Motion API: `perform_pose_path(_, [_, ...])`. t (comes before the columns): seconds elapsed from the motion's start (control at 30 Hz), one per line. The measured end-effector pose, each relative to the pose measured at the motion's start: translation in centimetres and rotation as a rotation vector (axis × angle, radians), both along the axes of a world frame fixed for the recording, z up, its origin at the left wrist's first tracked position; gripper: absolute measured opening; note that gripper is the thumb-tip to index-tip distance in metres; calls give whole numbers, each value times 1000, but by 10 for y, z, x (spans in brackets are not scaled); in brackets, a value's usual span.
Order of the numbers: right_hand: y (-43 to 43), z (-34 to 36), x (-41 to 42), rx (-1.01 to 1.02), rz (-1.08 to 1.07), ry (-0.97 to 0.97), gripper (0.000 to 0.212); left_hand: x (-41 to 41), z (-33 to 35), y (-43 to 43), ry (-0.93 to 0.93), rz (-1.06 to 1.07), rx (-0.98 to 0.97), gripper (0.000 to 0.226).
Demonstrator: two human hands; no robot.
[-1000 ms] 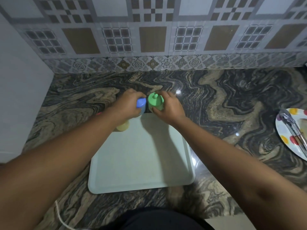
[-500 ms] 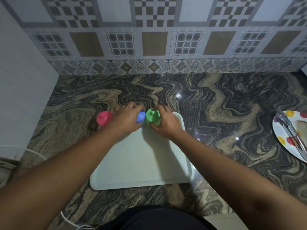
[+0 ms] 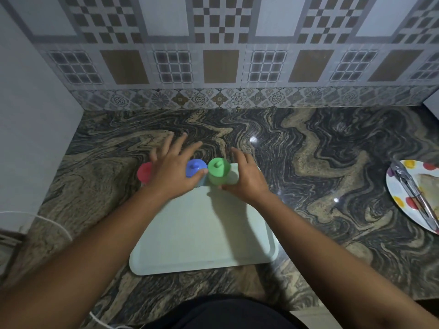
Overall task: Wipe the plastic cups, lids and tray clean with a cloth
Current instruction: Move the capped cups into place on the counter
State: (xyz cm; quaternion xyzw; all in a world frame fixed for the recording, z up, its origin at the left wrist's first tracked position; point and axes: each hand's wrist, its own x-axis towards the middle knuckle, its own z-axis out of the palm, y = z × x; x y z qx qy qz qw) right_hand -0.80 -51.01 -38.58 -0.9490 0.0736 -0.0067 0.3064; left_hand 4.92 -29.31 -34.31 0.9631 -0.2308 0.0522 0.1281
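A pale green tray [image 3: 204, 233] lies on the marble counter in front of me. Three lidded plastic cups stand in a row at its far edge: a green-lidded cup [image 3: 218, 170], a blue-lidded cup [image 3: 195, 169] and a red-lidded cup [image 3: 145, 172]. My left hand [image 3: 172, 167] hovers with fingers spread between the red and blue cups, its thumb against the blue one. To the right of the green cup my right hand [image 3: 244, 176] is open, fingers extended, its thumb near the cup's base. No cloth is in view.
A spotted plate [image 3: 401, 198] with metal tongs [image 3: 413, 193] and some food sits at the right edge. A white cable [image 3: 59, 226] runs along the counter's left. A white wall stands at left, a tiled backsplash behind.
Both hands have let go of the blue and green cups and spread open. The red cup has come into full view left of my left hand.
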Motion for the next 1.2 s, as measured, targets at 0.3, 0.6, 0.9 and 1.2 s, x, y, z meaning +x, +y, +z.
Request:
perform_pose_path(0.3, [-40, -22, -74, -50, -289, 84, 53, -49, -28, 114, 41, 357, -474, 51])
perform_pose_path(0.6, [-39, -43, -88, -34, -335, 200, 17, -56, -88, 131, 641, 658, -565, 26])
perform_pose_path(0.9, [-35, -33, -84, -23, -380, 195, 8, -28, -111, 146, 781, 715, -620, 23])
perform_pose_path(1.2, [-39, 3, -42, -2, -421, 120, 29, 17, -55, 126, 684, 651, -620, 19])
